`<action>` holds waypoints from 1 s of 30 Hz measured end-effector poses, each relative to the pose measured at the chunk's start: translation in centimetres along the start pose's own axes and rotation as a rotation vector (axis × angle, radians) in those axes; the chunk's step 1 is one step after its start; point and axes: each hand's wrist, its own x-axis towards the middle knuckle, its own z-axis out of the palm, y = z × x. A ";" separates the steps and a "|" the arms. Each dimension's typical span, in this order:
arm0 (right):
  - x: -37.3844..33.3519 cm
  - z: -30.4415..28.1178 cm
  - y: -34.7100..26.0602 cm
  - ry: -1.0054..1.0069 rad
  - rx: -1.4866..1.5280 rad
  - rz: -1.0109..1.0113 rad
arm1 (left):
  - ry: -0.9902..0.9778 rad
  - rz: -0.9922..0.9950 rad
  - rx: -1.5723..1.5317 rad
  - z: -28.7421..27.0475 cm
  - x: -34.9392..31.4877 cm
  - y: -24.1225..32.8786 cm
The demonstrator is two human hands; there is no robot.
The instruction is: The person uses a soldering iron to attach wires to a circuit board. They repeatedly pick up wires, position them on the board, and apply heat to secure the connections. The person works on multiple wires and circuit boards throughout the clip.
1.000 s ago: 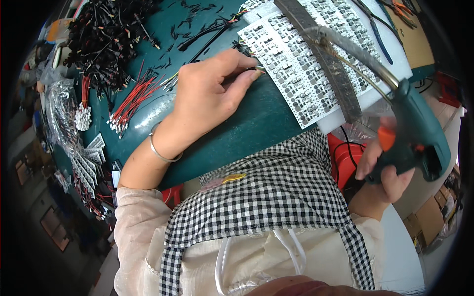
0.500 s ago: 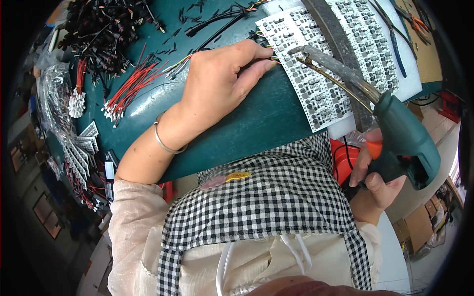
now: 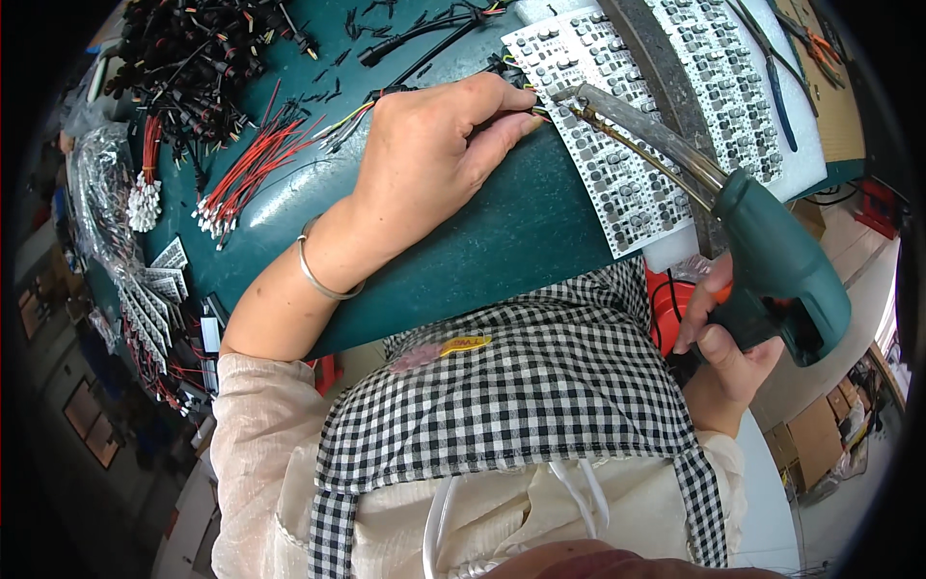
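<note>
My left hand [image 3: 434, 145] is closed in a pinch on thin coloured wires [image 3: 541, 113] at the left edge of a white circuit board panel [image 3: 617, 193]; the fingers hide most of the wires. The panel carries rows of small dark and grey components. My right hand [image 3: 728, 343] is wrapped round the handle of a green soldering gun [image 3: 772, 246]. Its metal tip and thin brass-coloured feed tube point left, over the panel's edge near my left fingertips. A dark metal bar [image 3: 666, 77] lies across the panel.
Red wires with white connectors [image 3: 246, 179] and a heap of black cables [image 3: 203, 58] lie at the left. Plastic-wrapped wires [image 3: 101, 183] sit beyond them. White foam [image 3: 805, 159] lies under the panel; orange-handled pliers [image 3: 818, 46] are at far right.
The soldering gun and my right hand have shifted slightly left, bringing the tip a little nearer my left fingertips. My left hand keeps its pinch in nearly the same place.
</note>
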 end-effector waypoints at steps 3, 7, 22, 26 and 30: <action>0.0 0.0 0.1 -0.016 0.004 0.045 | -0.001 0.012 0.006 0.0 0.0 0.0; 0.2 0.4 -0.1 0.003 -0.043 0.053 | 0.005 0.030 0.011 0.1 0.0 0.0; 1.4 -0.3 -0.9 -0.017 0.045 -0.108 | 0.017 0.062 0.044 0.1 0.0 0.1; 1.3 -1.0 -0.8 -0.034 0.055 -0.086 | 0.019 0.065 0.050 0.0 0.0 0.1; 0.7 -0.3 -0.5 -0.010 0.001 -0.058 | 0.022 0.073 0.059 0.1 0.0 0.0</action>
